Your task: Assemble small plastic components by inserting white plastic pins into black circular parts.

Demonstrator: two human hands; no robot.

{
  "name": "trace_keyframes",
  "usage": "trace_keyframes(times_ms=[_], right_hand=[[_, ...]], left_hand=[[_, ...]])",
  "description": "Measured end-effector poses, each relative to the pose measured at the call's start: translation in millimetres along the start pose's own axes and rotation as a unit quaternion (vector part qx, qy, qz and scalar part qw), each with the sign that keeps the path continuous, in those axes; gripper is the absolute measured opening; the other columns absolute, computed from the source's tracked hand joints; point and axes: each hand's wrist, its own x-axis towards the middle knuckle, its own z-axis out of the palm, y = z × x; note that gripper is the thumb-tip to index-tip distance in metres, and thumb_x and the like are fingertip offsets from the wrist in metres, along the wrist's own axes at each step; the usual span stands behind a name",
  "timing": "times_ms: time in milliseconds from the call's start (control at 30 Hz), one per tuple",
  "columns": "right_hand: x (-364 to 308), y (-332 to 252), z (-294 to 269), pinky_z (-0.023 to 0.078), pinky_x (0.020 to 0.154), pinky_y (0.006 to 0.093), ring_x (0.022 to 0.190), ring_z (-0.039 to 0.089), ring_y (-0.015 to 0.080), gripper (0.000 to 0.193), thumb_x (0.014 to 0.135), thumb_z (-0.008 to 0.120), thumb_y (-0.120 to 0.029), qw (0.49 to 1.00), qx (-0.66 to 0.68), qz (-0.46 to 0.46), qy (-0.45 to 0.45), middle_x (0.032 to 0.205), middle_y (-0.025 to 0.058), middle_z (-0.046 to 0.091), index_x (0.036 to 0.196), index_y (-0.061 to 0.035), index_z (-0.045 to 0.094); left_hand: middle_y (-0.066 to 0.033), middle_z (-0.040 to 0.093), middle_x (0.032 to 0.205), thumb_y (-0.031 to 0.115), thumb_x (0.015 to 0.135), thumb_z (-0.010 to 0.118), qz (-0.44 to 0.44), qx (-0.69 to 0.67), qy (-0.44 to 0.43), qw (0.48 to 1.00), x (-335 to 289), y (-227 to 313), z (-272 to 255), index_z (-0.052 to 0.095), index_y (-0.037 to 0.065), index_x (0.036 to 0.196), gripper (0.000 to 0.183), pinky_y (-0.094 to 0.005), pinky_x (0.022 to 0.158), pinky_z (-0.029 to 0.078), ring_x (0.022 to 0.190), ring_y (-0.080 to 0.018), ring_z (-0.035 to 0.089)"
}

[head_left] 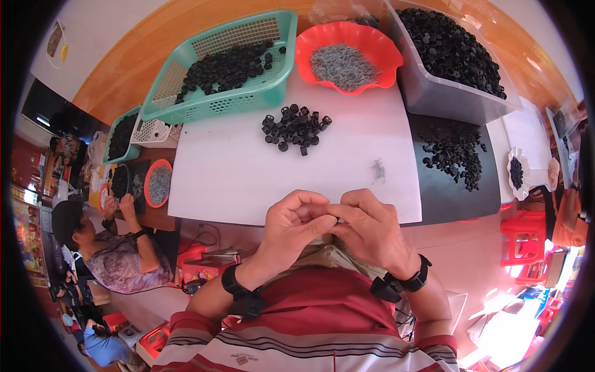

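Note:
My left hand (291, 220) and my right hand (372, 229) meet fingertip to fingertip above the near edge of the white sheet (223, 180). Both are closed in a pinch around a small black part (338, 219); the fingers cover most of it, so its shape is hard to make out. Beyond my hands, in the middle of the sheet, lies a loose pile of black plastic pieces (296, 129), some of them hollow caps with openings. A little cluster of thin grey pins (378, 171) rests to the right of that pile.
Along the back stand a green basket (248, 96) of black pieces, a red scalloped bowl (350, 32) of grey pins and a grey bin (434, 99) full of black rings. Small black parts (455, 155) cover a dark mat at right. A co-worker (124, 260) works at left.

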Motion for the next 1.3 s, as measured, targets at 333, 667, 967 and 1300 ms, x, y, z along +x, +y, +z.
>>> trace_keyframes(times_ms=[333, 667, 967, 1300], right_hand=[[0.3, -2.8, -3.8, 0.054, 0.056, 0.0354, 0.067, 0.065, 0.0246, 0.029, 0.077, 0.083, -0.009, 0.999, -0.027, -0.017, 0.000, 0.092, 0.0077, 0.063, 0.102, -0.0048, 0.070], [2.7, 43.9, -58.8, 0.054, 0.063, 0.0398, 0.074, 0.068, 0.0323, 0.016, 0.084, 0.076, -0.004, 0.982, -0.140, 0.130, -0.012, 0.094, 0.0093, 0.067, 0.099, -0.0039, 0.073], [9.1, 45.3, -59.4, 0.054, 0.062, 0.0410, 0.079, 0.068, 0.0288, 0.018, 0.082, 0.069, 0.001, 0.965, -0.225, 0.077, -0.108, 0.097, 0.0075, 0.063, 0.097, -0.0068, 0.074], [28.1, 41.5, -62.4, 0.056, 0.064, 0.0402, 0.080, 0.063, 0.0259, 0.008, 0.080, 0.062, -0.001, 0.916, -0.321, -0.033, -0.236, 0.094, 0.0102, 0.053, 0.076, -0.0024, 0.055]], left_hand=[[-0.0104, 0.071, 0.106, 0.004, 0.096, 0.074, -0.012, -0.006, -0.023, 1.000, -2.3, 4.3, -2.3, 0.061, -0.003, 0.117, 0.025, -0.0268, 0.086, 0.059, 0.098, -0.0131, 0.069], [-0.0125, 0.073, 0.108, -0.002, 0.092, 0.076, 0.100, 0.158, 0.049, 0.981, 8.8, 19.3, -19.7, 0.065, -0.003, 0.109, 0.020, -0.0287, 0.089, 0.055, 0.096, -0.0128, 0.067], [-0.0129, 0.074, 0.109, -0.003, 0.091, 0.076, 0.122, 0.238, 0.072, 0.961, 17.8, 25.8, -38.6, 0.066, -0.003, 0.108, 0.020, -0.0272, 0.087, 0.055, 0.094, -0.0115, 0.067], [-0.0138, 0.073, 0.110, -0.002, 0.091, 0.076, 0.120, 0.239, 0.059, 0.962, 14.2, 21.6, -39.3, 0.066, -0.003, 0.108, 0.019, -0.0280, 0.087, 0.055, 0.095, -0.0127, 0.068]])
